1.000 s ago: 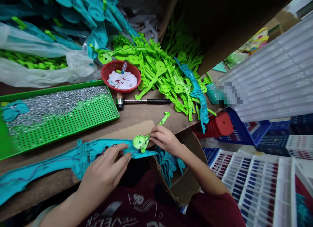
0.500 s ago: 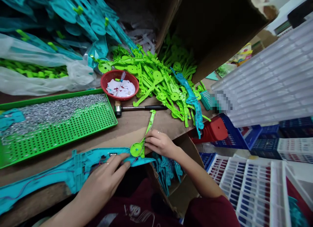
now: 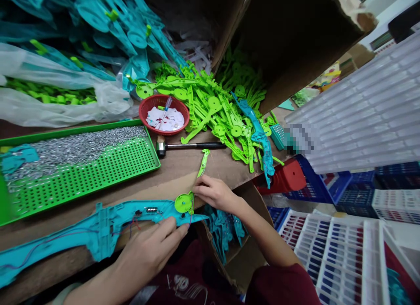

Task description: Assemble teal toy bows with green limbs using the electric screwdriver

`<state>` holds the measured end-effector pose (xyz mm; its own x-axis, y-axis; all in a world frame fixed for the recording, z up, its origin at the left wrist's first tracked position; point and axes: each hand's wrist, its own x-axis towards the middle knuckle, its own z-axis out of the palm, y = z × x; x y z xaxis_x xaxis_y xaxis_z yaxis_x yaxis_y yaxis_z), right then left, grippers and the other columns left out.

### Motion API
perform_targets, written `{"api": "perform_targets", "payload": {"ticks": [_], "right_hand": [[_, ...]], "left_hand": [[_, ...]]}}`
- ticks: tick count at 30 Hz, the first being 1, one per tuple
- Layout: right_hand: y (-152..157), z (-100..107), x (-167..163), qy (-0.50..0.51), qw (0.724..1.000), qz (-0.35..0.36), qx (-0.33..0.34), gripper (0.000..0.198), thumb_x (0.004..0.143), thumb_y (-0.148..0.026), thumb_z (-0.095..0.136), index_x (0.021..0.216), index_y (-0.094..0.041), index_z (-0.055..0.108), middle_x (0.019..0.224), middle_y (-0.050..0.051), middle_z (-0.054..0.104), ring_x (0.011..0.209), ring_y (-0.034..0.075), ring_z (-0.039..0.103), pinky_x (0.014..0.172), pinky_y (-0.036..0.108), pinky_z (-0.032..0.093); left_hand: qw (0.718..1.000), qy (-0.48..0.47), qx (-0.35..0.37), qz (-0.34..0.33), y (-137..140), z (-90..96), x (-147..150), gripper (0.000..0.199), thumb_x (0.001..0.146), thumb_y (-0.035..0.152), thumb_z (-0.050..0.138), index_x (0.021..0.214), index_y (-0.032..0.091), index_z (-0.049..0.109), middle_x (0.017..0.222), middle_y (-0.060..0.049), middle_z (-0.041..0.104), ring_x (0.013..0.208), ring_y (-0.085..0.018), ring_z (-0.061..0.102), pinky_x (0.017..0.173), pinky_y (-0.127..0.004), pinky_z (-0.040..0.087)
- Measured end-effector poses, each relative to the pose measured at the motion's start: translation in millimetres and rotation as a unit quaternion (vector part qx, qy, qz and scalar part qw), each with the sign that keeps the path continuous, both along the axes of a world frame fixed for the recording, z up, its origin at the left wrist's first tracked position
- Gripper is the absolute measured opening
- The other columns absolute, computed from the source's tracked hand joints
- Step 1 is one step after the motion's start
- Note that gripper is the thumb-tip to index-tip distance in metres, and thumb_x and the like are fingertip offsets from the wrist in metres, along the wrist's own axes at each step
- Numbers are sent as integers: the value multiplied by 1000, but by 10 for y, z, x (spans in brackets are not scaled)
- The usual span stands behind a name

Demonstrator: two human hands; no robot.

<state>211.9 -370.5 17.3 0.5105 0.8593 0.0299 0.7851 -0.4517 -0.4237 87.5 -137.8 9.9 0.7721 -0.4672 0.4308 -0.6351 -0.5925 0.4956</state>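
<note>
A long turquoise plastic shell half (image 3: pixel 127 207) lies along the table's front edge, its ribbed inner side up, with thin wires and a small metal spring-like piece (image 3: pixel 151 210) inside. At its right end sits a lime-green plastic arm (image 3: pixel 183 203) with a round disc, the arm pointing away from me. My right hand (image 3: pixel 215 193) pinches this arm just above the disc. Below the disc, my left hand (image 3: pixel 157 241) has thumb and fingers together on a thin purple wire (image 3: pixel 190 219) that runs down from the green piece; its fingertips are partly hidden.
A green perforated tray (image 3: pixel 131 160) of small metal pieces stands left. Behind are a red basket (image 3: pixel 141 117) with a screwdriver, a hammer (image 3: pixel 197 145) and a heap of lime-green parts (image 3: pixel 213 103). A cardboard box (image 3: pixel 252 257) of turquoise parts stands below the edge.
My left hand has moved right and toward me, off the shell, uncovering the metal piece and the wires. My right hand has shifted slightly on the green arm.
</note>
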Motion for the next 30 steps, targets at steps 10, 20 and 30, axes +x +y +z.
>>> {"api": "perform_targets", "payload": {"ticks": [10,20,30], "right_hand": [[10,-139,-46,10,998,-49,40,15,99,-28,55,94,-16,62,97,9,62,88,16,62,76,27,52],[357,199,0,27,983,-108,-146,15,90,-21,69,76,-15,63,89,4,58,73,14,58,67,26,43],[510,320,14,14,963,-90,-256,15,94,-20,62,86,-10,70,94,9,63,75,19,64,67,31,44]], "left_hand": [[995,1,75,63,108,62,12,28,103,15,33,102,17,61,101,-8,64,73,-17,62,63,-29,46],[995,-51,82,-5,149,-32,26,33,98,6,34,103,14,66,114,-11,68,91,-22,65,74,-34,50],[969,222,-107,-20,29,55,79,21,100,17,40,85,21,54,104,-6,68,96,-17,66,80,-28,51]]}}
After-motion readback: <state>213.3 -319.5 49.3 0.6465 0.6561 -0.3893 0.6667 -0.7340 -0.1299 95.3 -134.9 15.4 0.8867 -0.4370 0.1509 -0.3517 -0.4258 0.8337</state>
